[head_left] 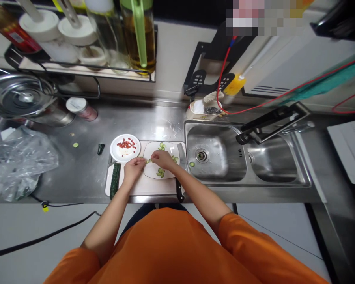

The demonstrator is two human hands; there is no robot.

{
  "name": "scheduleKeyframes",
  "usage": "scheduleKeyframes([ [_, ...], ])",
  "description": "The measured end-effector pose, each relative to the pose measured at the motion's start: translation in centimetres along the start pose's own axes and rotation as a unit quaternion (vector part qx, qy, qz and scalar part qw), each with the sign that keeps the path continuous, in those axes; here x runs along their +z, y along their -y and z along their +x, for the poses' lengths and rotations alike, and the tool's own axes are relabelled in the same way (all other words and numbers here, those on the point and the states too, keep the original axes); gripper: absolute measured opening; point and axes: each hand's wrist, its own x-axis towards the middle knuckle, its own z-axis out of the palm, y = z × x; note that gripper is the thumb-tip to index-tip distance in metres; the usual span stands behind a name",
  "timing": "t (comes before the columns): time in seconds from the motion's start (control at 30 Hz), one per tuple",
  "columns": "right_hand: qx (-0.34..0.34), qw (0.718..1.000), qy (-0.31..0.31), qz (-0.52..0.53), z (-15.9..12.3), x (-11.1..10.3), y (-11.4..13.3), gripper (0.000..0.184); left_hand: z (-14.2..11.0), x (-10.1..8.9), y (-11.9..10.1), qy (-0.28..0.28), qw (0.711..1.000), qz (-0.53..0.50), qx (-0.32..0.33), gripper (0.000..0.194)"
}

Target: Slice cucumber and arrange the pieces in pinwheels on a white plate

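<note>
My left hand (133, 167) and my right hand (163, 159) meet over the left edge of a white square plate (169, 172), both pinched on thin green cucumber slices (148, 160). Cucumber slice flowers (160, 172) lie arranged on the plate. The plate rests on a white cutting board (144, 188). A piece of dark green cucumber (115, 180) lies on the board's left side. A black-handled knife (179, 189) lies along the board's right edge. A round white plate (125, 148) with red bits stands behind the board.
A double steel sink (242, 157) with a black tap (272, 120) lies right; a cucumber slice (191, 164) sits on its rim. Crumpled plastic bag (20, 157), pot lid (20, 96), a can (81, 108) and a rack of oil bottles (139, 35) stand left and behind.
</note>
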Motion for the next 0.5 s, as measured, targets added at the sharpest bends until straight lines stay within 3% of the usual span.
scheduleKeyframes([
  [0.17, 0.001, 0.997, -0.011, -0.075, 1.5, 0.5, 0.3, 0.012, 0.3, 0.4, 0.0, -0.074, 0.982, 0.155, 0.081, 0.024],
  [0.5, 0.005, 0.976, -0.023, -0.217, 1.9, 1.5, 0.9, 0.019, 1.4, 1.1, 0.5, -0.089, 0.939, 0.287, 0.167, 0.02],
])
